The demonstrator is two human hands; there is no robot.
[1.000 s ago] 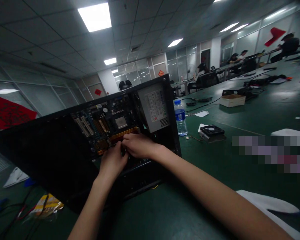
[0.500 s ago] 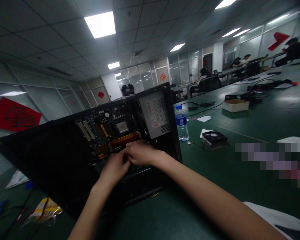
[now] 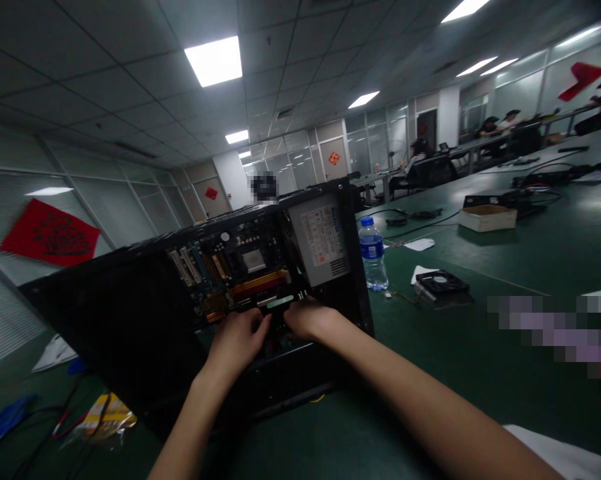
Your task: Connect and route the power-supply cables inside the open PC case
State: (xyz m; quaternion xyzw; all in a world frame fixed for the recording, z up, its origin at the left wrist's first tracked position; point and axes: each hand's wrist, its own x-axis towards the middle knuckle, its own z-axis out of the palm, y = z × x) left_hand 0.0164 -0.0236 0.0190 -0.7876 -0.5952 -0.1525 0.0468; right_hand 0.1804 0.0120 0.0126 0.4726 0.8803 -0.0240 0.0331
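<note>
An open black computer case [image 3: 300, 383] stands tilted on the table in front of me. Inside it are a motherboard [image 3: 233, 243], a bare processor [image 3: 253, 261], orange memory slots [image 3: 260, 285] and a silver power supply [image 3: 321, 243]. My left hand [image 3: 240, 337] is curled just below the slots, its thumb pointing right. A little to its right, my right hand [image 3: 307, 319] has its fingers bent down into the case. A pale narrow strip [image 3: 280, 301] shows above and between the hands. Whatever the fingertips grip is hidden in shadow.
Right of the case stand a water bottle [image 3: 373, 253], a cooling fan [image 3: 441, 285] and a small open box [image 3: 487, 217]. A yellow plastic packet [image 3: 107, 417], cables and a blue item [image 3: 5, 423] lie at left. People sit at far tables.
My hands were together below the slots and have drawn apart, the right hand moving rightward. The pale strip between them has come into sight. The whole view has shifted slightly.
</note>
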